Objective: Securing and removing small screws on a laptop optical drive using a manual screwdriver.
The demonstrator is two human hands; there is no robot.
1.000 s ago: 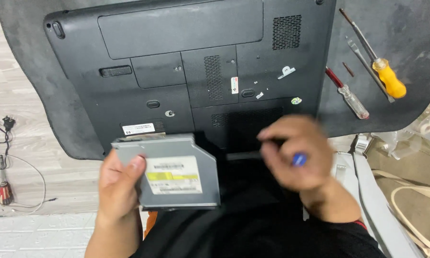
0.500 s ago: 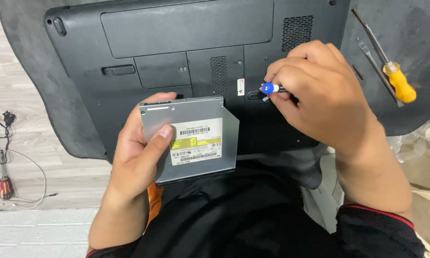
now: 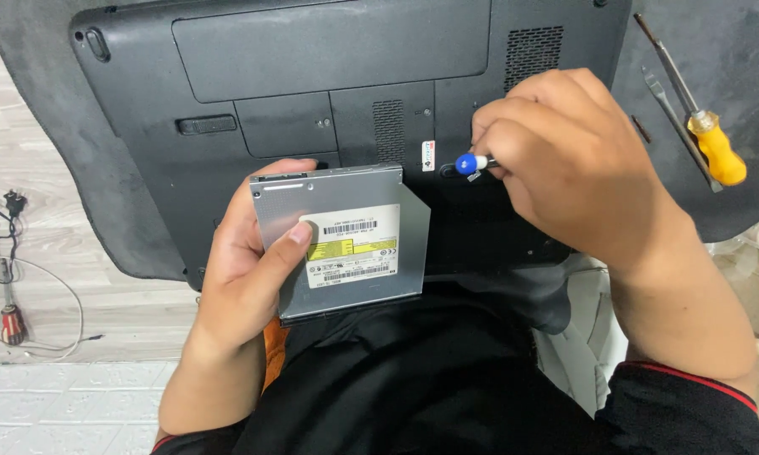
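My left hand [image 3: 245, 274] holds a flat silver optical drive [image 3: 346, 240] with a white and yellow label, thumb across its top face. It hovers over the near edge of a black laptop [image 3: 329, 84] lying upside down. My right hand [image 3: 565, 160] is closed around a small screwdriver with a blue end cap [image 3: 466, 163], held over the laptop's underside just right of the drive. The screwdriver's tip is hidden by my fingers.
The laptop rests on a dark grey mat [image 3: 51, 143]. On the mat at the right lie a yellow-handled screwdriver [image 3: 708, 139] and a thin metal tool [image 3: 678, 126]. Cables and a small red-handled tool [image 3: 10, 320] lie on the floor at the left.
My left hand has lifted the drive up and to the right over the laptop. My right hand has risen from near my lap to the laptop's underside with the small screwdriver.
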